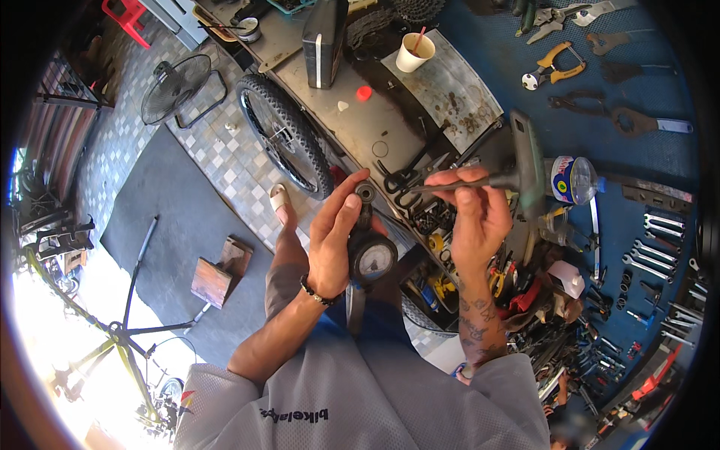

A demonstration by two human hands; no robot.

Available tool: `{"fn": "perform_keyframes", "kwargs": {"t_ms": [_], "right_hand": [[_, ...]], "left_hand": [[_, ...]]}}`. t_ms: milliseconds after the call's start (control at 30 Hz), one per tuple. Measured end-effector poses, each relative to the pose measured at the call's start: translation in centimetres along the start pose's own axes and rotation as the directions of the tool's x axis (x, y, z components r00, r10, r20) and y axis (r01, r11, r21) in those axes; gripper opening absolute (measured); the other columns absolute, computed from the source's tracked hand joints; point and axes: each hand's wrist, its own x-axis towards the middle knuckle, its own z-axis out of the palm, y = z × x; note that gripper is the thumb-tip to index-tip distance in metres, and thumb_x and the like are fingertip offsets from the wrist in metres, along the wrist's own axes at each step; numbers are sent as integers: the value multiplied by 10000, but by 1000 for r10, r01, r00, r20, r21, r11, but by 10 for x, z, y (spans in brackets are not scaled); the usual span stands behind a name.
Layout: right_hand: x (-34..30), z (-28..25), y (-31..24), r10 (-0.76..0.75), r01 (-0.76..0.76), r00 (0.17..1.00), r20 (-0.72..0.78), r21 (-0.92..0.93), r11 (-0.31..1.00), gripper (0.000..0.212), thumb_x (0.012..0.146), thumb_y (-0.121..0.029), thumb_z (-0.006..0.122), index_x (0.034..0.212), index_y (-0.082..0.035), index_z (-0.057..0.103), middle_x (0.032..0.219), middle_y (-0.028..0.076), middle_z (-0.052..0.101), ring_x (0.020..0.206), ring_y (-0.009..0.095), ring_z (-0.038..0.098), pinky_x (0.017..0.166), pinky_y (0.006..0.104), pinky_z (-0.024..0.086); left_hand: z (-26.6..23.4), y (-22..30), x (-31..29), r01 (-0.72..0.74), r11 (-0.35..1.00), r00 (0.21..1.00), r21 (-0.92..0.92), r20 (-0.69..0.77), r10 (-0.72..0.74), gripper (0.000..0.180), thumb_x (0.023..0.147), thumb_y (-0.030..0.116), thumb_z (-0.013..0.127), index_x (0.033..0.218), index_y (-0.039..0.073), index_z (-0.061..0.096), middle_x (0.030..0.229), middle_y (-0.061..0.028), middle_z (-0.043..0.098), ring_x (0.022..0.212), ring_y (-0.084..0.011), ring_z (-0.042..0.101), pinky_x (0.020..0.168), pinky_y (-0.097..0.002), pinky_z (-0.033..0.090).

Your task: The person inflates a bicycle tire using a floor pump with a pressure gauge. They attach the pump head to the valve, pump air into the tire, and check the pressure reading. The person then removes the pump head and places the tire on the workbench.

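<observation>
Pinching is being done by both hands. In front of the lap, a dark cylindrical metal fitting with a ring-shaped open end (365, 192) is being gripped between thumb and fingers of the left hand (330, 244), just above a black round gauge with a pale dial (375, 261), to which it is apparently being joined. A slim pointed metal tool with a dark grey-green T-shaped handle (529, 169) is being pinched by the fingertips of the right hand (480, 217), its tip being aimed toward the fitting without contact. Were the tip being pushed off-line, the left fingers would probably be risking a jab, as they are being held close beside the ring. With a loosening pinch, the gauge could be getting dropped. Through a careless swing, a clear plastic bottle with a blue-and-white label (574, 180), being seen just beside the handle, might be getting knocked.
</observation>
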Motion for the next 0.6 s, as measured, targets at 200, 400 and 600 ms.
{"fn": "perform_keyframes", "kwargs": {"t_ms": [200,400,600], "right_hand": [[3,37,-20,-122,166,957,264,-151,974,190,1084,47,537,1239,125,613,1208,259,715,1099,340,754,971,411,635],[1,46,-14,-131,181,939,319,-133,974,179,1048,92,571,1206,114,653,1215,248,733,1130,333,750,1010,405,606],[2,48,-12,-169,267,921,350,-253,930,213,963,94,663,1158,71,744,1143,209,778,1052,302,777,930,380,630]], "left_hand": [[0,-6,-1,-45,997,999,58,2,45,475,1144,283,551,1532,9,557,935,-20,688,826,-93,659,732,-250,525],[-2,-8,-5,-38,997,999,62,-6,38,451,1143,274,558,1530,42,575,928,-17,698,819,-79,653,737,-240,518],[-3,-8,-8,-39,998,999,47,-14,40,449,1147,280,553,1533,52,577,922,-15,703,844,-79,659,757,-241,524]]}}
